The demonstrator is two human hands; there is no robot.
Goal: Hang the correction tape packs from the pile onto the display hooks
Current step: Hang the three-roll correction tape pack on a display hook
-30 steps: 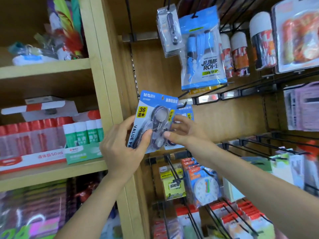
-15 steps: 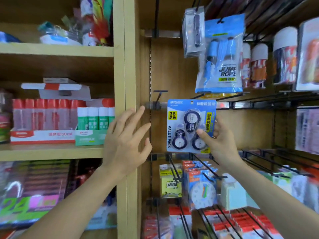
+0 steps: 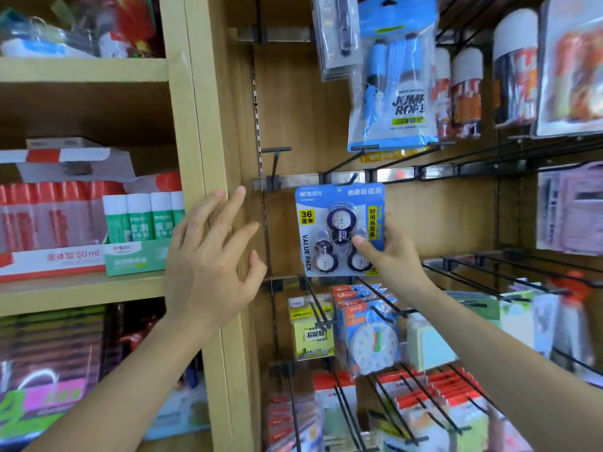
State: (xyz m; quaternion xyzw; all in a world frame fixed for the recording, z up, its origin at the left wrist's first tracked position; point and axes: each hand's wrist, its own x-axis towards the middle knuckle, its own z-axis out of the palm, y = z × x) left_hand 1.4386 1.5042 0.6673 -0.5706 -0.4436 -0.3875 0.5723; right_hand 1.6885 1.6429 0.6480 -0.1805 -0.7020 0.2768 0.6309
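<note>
Correction tape pack [image 3: 339, 230], blue card marked "36" and "VALUE PACK" with three dispensers under a clear blister, upright against the wooden back panel, top edge at the metal rail [image 3: 342, 180] just under a black display hook [image 3: 350, 180]; seating on the hook not discernible. Right hand [image 3: 390, 256] grasping the pack at its lower right edge, thumb pressed on the blister front. Left hand [image 3: 212, 265] released, fingers spread, holding nothing, left of the pack and apart from it, before the wooden upright [image 3: 208, 132]. Jump rope pack [image 3: 396, 76] hanging above; toy clock pack [image 3: 375, 340] below.
</note>
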